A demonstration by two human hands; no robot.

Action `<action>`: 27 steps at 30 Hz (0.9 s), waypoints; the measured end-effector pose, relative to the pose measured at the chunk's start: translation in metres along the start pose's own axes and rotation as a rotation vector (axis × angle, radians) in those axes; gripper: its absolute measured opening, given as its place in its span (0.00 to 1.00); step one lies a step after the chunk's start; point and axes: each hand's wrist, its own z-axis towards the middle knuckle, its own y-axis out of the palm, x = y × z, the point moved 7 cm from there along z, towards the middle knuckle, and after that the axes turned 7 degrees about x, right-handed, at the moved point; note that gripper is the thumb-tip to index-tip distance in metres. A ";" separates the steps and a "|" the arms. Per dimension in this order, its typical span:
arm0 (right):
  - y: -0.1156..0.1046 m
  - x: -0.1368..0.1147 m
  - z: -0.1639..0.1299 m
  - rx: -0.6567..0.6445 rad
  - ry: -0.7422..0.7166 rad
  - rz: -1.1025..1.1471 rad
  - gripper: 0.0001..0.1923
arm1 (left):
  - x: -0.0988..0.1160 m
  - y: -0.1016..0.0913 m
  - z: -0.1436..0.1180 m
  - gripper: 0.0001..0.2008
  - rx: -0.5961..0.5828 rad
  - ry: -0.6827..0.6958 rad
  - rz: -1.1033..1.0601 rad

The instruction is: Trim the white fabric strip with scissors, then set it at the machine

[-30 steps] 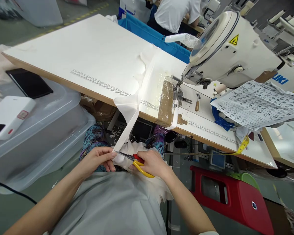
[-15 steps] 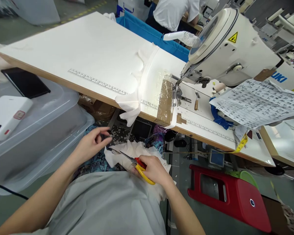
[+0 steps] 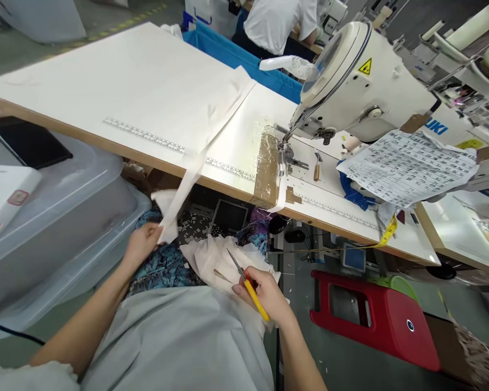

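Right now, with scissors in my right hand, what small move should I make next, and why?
Probably draw your left hand gently back: it pinches the pale fabric strip, whose far part lies across the white table. The scissors in your right hand sit clear of the strip, above the bunched fabric, so pulling looks safe.

- Scissors in the right grip: yellow and red handles
- Cloth strip in the left grip: off-white
- Bunched cloth beside the right grip: pale cream
- Trousers beside the left grip: mottled dark and blue
- Tabletop beyond both grips: white, black ruler marks
- Stool right of the right grip: red
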 end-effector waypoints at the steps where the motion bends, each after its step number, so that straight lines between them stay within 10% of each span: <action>1: 0.002 0.004 0.000 -0.013 0.013 0.027 0.20 | -0.013 -0.009 -0.007 0.14 0.045 -0.038 0.040; 4: 0.011 0.010 0.002 -0.045 0.050 0.090 0.20 | -0.014 -0.015 -0.036 0.15 -0.001 -0.048 0.053; 9: 0.019 -0.002 0.009 -0.098 0.065 0.163 0.20 | 0.064 0.034 -0.097 0.20 -0.671 0.071 -0.255; 15: 0.009 -0.018 0.006 -0.168 0.019 0.091 0.23 | 0.110 0.022 -0.093 0.20 -0.361 0.451 0.076; 22: 0.015 -0.021 0.013 -0.311 -0.065 0.014 0.21 | 0.087 0.043 -0.100 0.24 -0.778 -0.077 -0.271; 27: 0.021 -0.021 0.021 -0.405 -0.078 -0.049 0.22 | 0.079 0.044 -0.095 0.25 -0.779 -0.225 -0.406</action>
